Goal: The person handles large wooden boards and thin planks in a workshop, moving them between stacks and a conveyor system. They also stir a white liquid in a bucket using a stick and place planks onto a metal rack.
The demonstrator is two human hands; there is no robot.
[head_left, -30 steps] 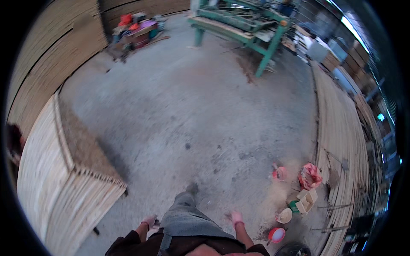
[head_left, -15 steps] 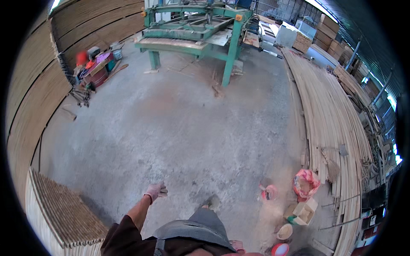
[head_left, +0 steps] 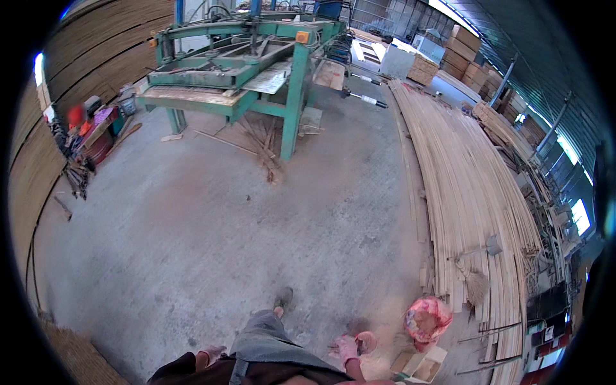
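My left hand (head_left: 212,353), in a pale pinkish work glove, hangs low beside my grey apron (head_left: 273,340). Its fingers look loosely stretched, and I see nothing in them. On the other side my right hand (head_left: 347,348), gloved alike, is out over the floor. Its fingers point forward and look apart, though small and partly blurred. In the picture it lies just left of a small pink bucket (head_left: 367,341); whether they touch I cannot tell. My shoe (head_left: 283,296) is forward on the concrete floor (head_left: 256,237).
A green machine frame (head_left: 296,96) stands ahead. Long wooden strips (head_left: 462,186) lie along the right, a broom (head_left: 476,285) on them. Nearer are a pink sack (head_left: 428,319) and a cardboard box (head_left: 420,366). Stacked boards (head_left: 29,154) line the left, with a red tub (head_left: 99,147) beside them.
I have moved forward, and the view has shifted to the right. My left hand has drawn back to my side; my right hand has come forward into fuller view. The near left board stack has mostly left the picture.
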